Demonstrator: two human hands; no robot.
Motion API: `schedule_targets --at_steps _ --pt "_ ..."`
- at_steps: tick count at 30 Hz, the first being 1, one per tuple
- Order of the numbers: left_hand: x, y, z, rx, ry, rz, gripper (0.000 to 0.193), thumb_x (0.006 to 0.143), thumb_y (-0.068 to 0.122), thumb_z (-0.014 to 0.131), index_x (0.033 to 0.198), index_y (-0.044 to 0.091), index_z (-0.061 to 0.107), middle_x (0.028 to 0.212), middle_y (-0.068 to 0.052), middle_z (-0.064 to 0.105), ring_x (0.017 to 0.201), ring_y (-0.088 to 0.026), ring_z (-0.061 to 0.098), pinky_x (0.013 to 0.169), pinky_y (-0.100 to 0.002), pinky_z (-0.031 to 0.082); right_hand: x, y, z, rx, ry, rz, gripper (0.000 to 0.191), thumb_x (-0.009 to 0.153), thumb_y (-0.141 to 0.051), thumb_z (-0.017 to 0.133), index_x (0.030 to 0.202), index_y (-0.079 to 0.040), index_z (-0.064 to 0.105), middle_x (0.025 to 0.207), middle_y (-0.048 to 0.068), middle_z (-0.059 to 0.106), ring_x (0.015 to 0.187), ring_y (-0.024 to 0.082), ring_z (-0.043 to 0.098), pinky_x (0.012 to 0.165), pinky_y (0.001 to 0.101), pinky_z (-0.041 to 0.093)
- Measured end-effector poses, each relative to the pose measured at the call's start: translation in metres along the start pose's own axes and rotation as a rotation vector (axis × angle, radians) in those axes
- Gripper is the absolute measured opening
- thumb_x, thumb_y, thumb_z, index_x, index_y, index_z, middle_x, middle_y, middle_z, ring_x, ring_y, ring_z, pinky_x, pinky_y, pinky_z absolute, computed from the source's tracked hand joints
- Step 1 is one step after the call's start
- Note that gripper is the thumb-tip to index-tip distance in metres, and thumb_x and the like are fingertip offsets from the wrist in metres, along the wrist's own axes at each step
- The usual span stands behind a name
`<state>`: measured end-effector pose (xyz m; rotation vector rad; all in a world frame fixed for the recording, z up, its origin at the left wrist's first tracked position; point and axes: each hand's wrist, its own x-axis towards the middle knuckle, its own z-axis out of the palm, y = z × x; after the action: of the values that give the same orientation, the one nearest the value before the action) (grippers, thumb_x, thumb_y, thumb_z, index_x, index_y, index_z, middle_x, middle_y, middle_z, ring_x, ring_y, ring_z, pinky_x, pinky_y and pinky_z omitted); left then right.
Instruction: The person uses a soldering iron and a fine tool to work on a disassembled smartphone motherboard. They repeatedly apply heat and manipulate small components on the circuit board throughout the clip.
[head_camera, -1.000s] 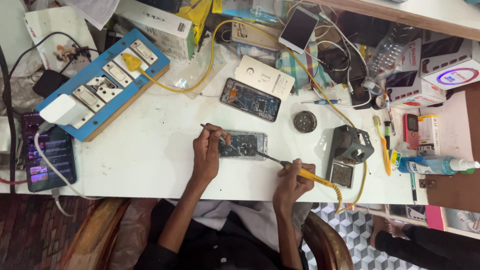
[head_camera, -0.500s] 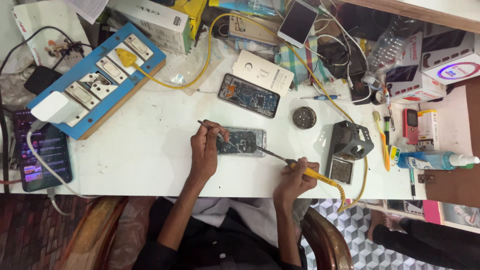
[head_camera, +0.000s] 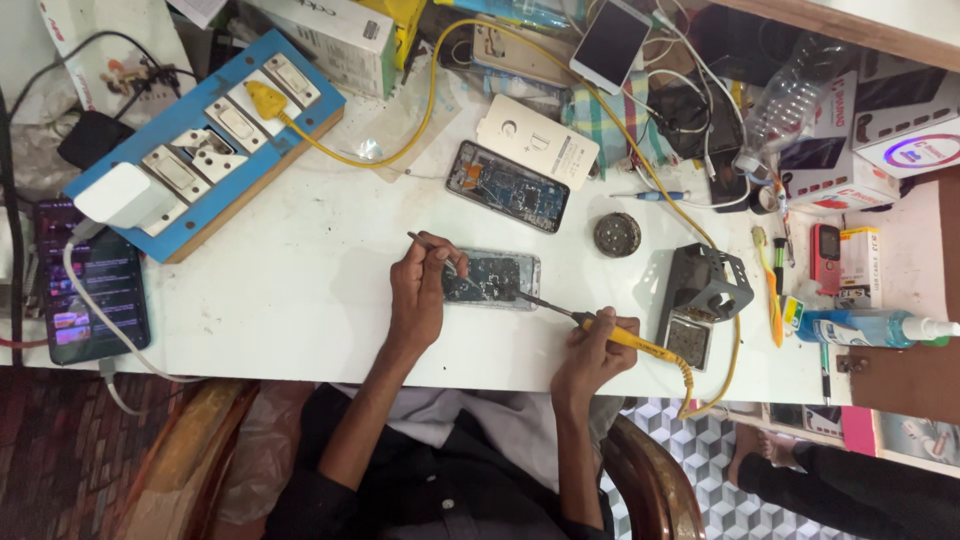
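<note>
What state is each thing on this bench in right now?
Opened phone: back off, under the iron's tip.
Soldering iron: held in right hand.
Tweezers: held in left hand.
Second phone: opened, lying untouched.
Dark phone: screen lit, cable plugged in.

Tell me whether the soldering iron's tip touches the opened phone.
Touching: the head view shows the soldering iron tip resting on the opened phone, no gap.

Left hand (head_camera: 418, 290) apparently pinched, right hand (head_camera: 592, 350) curled, forearms converging.
</note>
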<state>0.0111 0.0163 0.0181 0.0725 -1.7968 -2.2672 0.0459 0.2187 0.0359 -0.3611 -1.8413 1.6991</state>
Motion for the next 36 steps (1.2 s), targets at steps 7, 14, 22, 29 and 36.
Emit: schedule_targets --at_steps 7,14,22,29,36 --pt "0.0011 -0.0004 -0.0022 0.028 0.007 0.001 0.031 0.112 0.027 0.044 0.095 0.004 0.056 0.076 -0.005 0.065 0.069 -0.009 0.055 0.067 -0.027 0.047 0.0004 -0.0002 -0.0001 0.042 0.037 0.006 0.034 0.108 -0.014 0.056 0.077 -0.003 0.046 0.073 0.004 0.046 0.051 0.009 0.045 0.047 0.0246 0.037" --pt "0.0012 -0.0014 -0.0018 -0.043 -0.018 0.059 0.031 0.114 0.026 0.044 0.096 0.004 0.055 0.077 -0.006 0.063 0.076 -0.011 0.06 0.077 -0.029 0.052 0.0014 -0.0008 -0.0005 0.089 0.053 0.089 0.03 0.105 -0.013 0.054 0.078 -0.004 0.046 0.067 0.003 0.046 0.046 0.008 0.042 0.042 0.0244 0.035" --pt "0.0019 0.0 -0.0013 -0.003 -0.01 0.038 0.03 0.113 0.026 0.044 0.095 0.004 0.056 0.076 -0.005 0.064 0.072 -0.011 0.06 0.072 -0.029 0.051 0.0008 -0.0017 -0.0011 0.038 0.026 0.071 0.03 0.105 -0.013 0.055 0.078 -0.003 0.047 0.072 0.002 0.047 0.049 0.008 0.045 0.045 0.0237 0.037" --pt "0.0003 0.0012 -0.0007 -0.014 -0.007 0.051 0.031 0.113 0.025 0.046 0.095 0.003 0.056 0.078 -0.005 0.064 0.076 -0.011 0.061 0.076 -0.029 0.052 0.0002 -0.0019 -0.0009 0.069 0.041 0.068 0.03 0.105 -0.01 0.054 0.077 -0.005 0.044 0.07 0.001 0.045 0.047 0.007 0.04 0.043 0.0238 0.033" --pt "0.0011 0.0015 0.0 -0.013 -0.006 0.042 0.031 0.113 0.025 0.045 0.094 0.004 0.056 0.077 -0.005 0.064 0.074 -0.01 0.06 0.074 -0.028 0.051 0.0012 -0.007 0.0005 0.128 0.094 0.08 0.025 0.103 -0.008 0.05 0.08 -0.007 0.042 0.059 0.001 0.044 0.043 0.006 0.035 0.043 0.0235 0.031"
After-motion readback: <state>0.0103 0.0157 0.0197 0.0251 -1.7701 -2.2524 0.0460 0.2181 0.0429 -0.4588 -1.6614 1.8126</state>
